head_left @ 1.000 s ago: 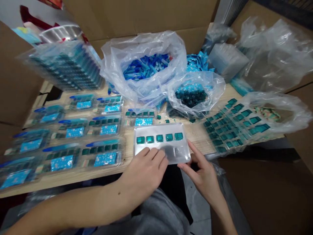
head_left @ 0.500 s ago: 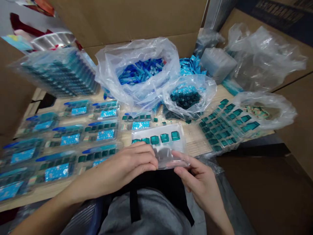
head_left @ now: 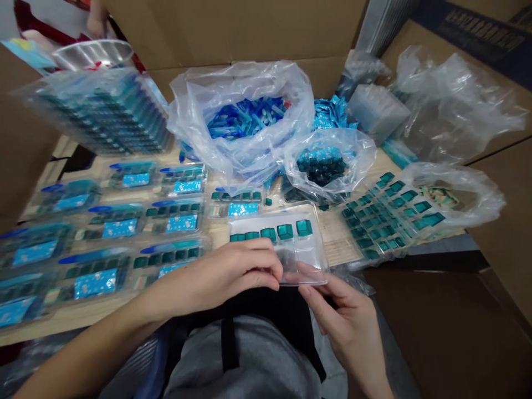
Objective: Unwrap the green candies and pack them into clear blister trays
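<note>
**At the table's [head_left: 333, 244] near edge, five green cubes [head_left: 285, 231] sit in my tray [head_left: 307, 256]!**

And here's the clear tray, right in front of me at the front of the table, its cubes lined up along the far half. My right hand [head_left: 343, 310] is clamped on its near right corner, thumb on my side, fingertips showing through the plastic. My left hand [head_left: 236, 271] lies across the near left part, fingers curled and hiding some of it; whether they pinch the plastic, I can't tell!

Over to the left, filled packs [head_left: 180, 223] stand in rows, blue patterned packets inside. Beyond my tray, a small bag [head_left: 366, 149] holds dark green cubes, beside a bigger bag [head_left: 191, 111] of blue pieces. On the right, overlapping trays [head_left: 380, 221] carry more green!
</note>
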Tool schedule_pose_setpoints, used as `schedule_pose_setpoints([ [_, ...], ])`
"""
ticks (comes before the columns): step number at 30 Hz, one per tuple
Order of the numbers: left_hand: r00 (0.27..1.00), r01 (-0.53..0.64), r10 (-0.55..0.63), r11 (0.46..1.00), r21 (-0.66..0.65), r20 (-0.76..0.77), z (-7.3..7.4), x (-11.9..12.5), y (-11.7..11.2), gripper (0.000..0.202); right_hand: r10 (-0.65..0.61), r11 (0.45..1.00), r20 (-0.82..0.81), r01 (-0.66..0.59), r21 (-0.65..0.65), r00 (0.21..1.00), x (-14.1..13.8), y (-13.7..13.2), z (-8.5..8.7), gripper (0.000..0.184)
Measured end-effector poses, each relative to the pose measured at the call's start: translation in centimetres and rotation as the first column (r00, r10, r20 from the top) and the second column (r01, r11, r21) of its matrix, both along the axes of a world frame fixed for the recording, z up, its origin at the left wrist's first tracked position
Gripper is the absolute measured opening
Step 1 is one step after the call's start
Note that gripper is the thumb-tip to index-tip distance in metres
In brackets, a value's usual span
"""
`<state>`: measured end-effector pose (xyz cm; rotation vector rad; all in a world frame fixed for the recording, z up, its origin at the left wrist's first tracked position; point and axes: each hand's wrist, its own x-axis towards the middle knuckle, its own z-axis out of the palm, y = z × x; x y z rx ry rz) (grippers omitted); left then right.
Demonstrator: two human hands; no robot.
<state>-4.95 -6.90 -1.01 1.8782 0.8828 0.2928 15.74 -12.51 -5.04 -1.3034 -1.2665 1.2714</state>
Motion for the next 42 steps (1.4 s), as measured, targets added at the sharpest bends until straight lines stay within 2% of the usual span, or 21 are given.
schedule_pose_setpoints([
  [5,1.0,0.021,-0.021,1.0,-0.011,-0.017,0.1,0.0,0.5,0.019,-0.05,0.999,0.095,0.05,-0.002,0.994,-0.4,0.2,0.4,0.021],
  [9,0.998,0.043,-0.042,0.999,0.016,-0.051,0.3,-0.1,0.8,0.019,-0.055,0.998,0.042,0.055,0.002,0.998,-0.3,-0.1,-0.3,0.023],
  [11,0.995,0.07,-0.065,0.996,0.061,-0.08,0.3,0.0,0.5,0.019,-0.06,0.998,0.022,0.06,0.0,0.998,-0.2,-0.3,-0.6,0.024],
  [13,0.987,0.097,-0.068,0.975,0.202,-0.146,0.1,0.4,-0.2,0.018,-0.035,0.999,0.044,0.036,-0.031,0.998,0.0,-0.4,-0.6,0.025],
  [14,0.981,0.106,-0.043,0.937,0.333,-0.191,-0.2,0.7,-0.7,0.019,-0.018,0.999,0.057,0.021,-0.048,0.998,0.0,-0.4,-0.5,0.025],
  [15,0.972,0.116,0.0,0.869,0.482,-0.234,-0.5,1.0,-1.3,0.022,-0.007,0.998,0.062,0.011,-0.058,0.998,0.0,-0.5,-0.4,0.025],
  [16,0.964,0.124,0.058,0.769,0.627,-0.261,-0.7,1.4,-1.8,0.025,-0.006,0.998,0.059,0.01,-0.067,0.998,0.0,-0.5,-0.3,0.025],
  [18,0.955,0.115,0.159,0.582,0.805,-0.251,-1.2,2.0,-2.7,0.03,-0.046,0.994,0.04,0.049,-0.098,0.998,0.0,-0.6,-0.3,0.026],
  [19,0.955,0.091,0.194,0.526,0.845,-0.224,-1.3,2.2,-2.9,0.031,-0.079,0.988,0.027,0.081,-0.128,0.997,0.0,-0.6,-0.4,0.028],
  [21,0.956,0.023,0.246,0.481,0.877,-0.161,-1.3,2.2,-3.1,0.03,-0.136,0.972,-0.009,0.132,-0.196,0.991,0.1,-0.6,-0.7,0.03],
  [23,0.954,-0.034,0.279,0.461,0.887,-0.108,-1.1,2.1,-2.9,0.029,-0.173,0.957,-0.044,0.157,-0.243,0.984,0.2,-0.6,-0.9,0.033],
  [25,0.956,-0.058,0.28,0.481,0.875,-0.09,-0.8,1.9,-2.7,0.029,-0.204,0.946,-0.053,0.183,-0.268,0.977,0.3,-0.6,-1.0,0.036],
  [28,0.974,-0.035,0.202,0.575,0.817,-0.101,-0.5,1.8,-2.8,0.027,-0.201,0.941,-0.04,0.181,-0.287,0.979,0.1,-0.6,-0.8,0.042],
  [30,0.983,-0.028,0.16,0.619,0.785,-0.091,-0.4,1.9,-2.7,0.025,-0.173,0.949,-0.031,0.158,-0.271,0.984,-0.3,-0.6,-0.6,0.039],
  [33,0.985,-0.079,0.163,0.692,0.717,-0.049,0.0,1.6,-2.5,0.02,-0.148,0.957,-0.023,0.137,-0.256,0.989,-1.0,-0.5,-0.8,0.029],
  [36,0.987,-0.136,0.161,0.786,0.604,0.012,0.6,0.8,-2.1,0.018,-0.123,0.954,-0.066,0.1,-0.283,0.99,-1.1,-0.3,-1.4,0.037],
  [38,0.984,-0.175,0.166,0.808,0.563,0.068,1.0,0.1,-2.0,0.016,-0.104,0.951,-0.109,0.067,-0.3,0.989,-0.7,-0.2,-1.7,0.045],
  [42,0.983,-0.186,0.14,0.776,0.603,0.122,0.9,-0.4,-2.3,0.017,-0.165,0.93,-0.08,0.128,-0.344,0.983,0.4,0.3,-1.1,0.06],
])
